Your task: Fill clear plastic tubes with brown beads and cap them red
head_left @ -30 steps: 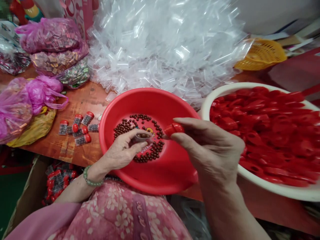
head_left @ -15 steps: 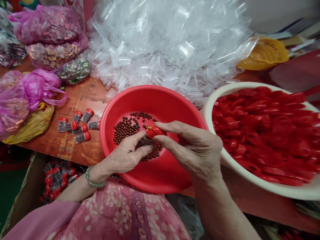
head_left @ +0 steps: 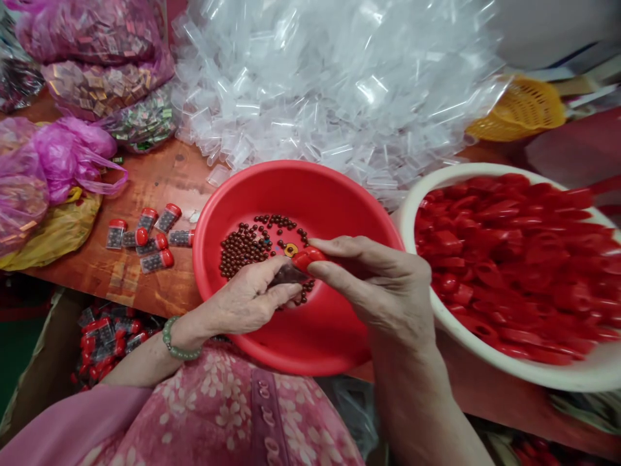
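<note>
My left hand (head_left: 250,301) is closed around a small clear container (head_left: 287,275) that looks dark inside, tilted over the red basin (head_left: 295,178). My right hand (head_left: 388,285) pinches a glossy red cap (head_left: 310,257) between thumb and fingertips, at the container's end. Whether the cap is fully seated there I cannot tell. Beneath the hands, small brown balls (head_left: 242,252) lie in the basin, partly hidden by my left hand. Left of the basin, several small red-capped containers (head_left: 156,261) filled with dark balls lie on the table.
A cream tub (head_left: 422,259) heaped with red caps (head_left: 514,259) stands at the right. Behind the basin rises a pile of clear empty containers (head_left: 310,123). Pink bags (head_left: 92,39) sit at the left, a yellow basket (head_left: 524,110) at the back right. A box below holds more filled containers (head_left: 104,340).
Both hands have shifted slightly right, with the container and red cap. More of the container now shows, and the yellow print on the basin floor is uncovered. The view has shifted a little.
</note>
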`<state>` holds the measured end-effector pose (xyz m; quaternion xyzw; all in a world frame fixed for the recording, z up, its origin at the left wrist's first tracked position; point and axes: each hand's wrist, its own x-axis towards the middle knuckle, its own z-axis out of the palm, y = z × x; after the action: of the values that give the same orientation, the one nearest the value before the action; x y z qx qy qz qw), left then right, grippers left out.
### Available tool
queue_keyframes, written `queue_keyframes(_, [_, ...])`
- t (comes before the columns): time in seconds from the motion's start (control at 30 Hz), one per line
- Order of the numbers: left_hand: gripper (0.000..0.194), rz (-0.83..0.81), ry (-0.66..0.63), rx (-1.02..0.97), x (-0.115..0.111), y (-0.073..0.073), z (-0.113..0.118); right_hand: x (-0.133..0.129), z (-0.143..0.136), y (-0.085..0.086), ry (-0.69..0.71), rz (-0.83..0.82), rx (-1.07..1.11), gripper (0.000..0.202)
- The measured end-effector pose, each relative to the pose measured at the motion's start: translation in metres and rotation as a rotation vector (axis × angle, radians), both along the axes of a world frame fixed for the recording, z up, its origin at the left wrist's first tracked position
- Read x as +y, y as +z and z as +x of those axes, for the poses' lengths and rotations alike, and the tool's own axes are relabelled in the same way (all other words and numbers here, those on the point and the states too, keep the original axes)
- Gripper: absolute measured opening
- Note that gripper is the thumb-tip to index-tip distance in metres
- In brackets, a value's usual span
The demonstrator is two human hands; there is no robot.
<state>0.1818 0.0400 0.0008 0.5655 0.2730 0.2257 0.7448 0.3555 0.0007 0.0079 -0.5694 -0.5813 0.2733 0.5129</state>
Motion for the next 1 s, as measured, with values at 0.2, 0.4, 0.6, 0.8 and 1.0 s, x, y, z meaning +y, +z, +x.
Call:
queue_keyframes(0.2, [0.007,-0.048,-0.014,0.014,-0.002,-0.002,-0.001,-0.006,-0.001,0.0,0.132,0.148,-0.345,0.029])
queue_keyframes(0.4, [0.017,-0.133,-0.008,-0.019,0.0,-0.004,-0.001,-0.009,-0.006,-0.011,0.21,0.228,-0.682,0.075])
queue_keyframes(0.6, [0.033,-0.276,-0.002,-0.145,0.004,-0.009,0.003,-0.001,-0.011,-0.017,0.136,0.366,-0.907,0.072])
queue_keyframes(0.8, [0.045,-0.352,-0.04,-0.157,0.004,-0.008,0.001,0.005,-0.01,-0.012,0.157,0.445,-0.921,0.07])
queue_keyframes(1.0, [0.052,-0.461,0.009,-0.154,0.005,-0.01,0.001,0.008,-0.015,-0.015,0.145,0.481,-0.883,0.073])
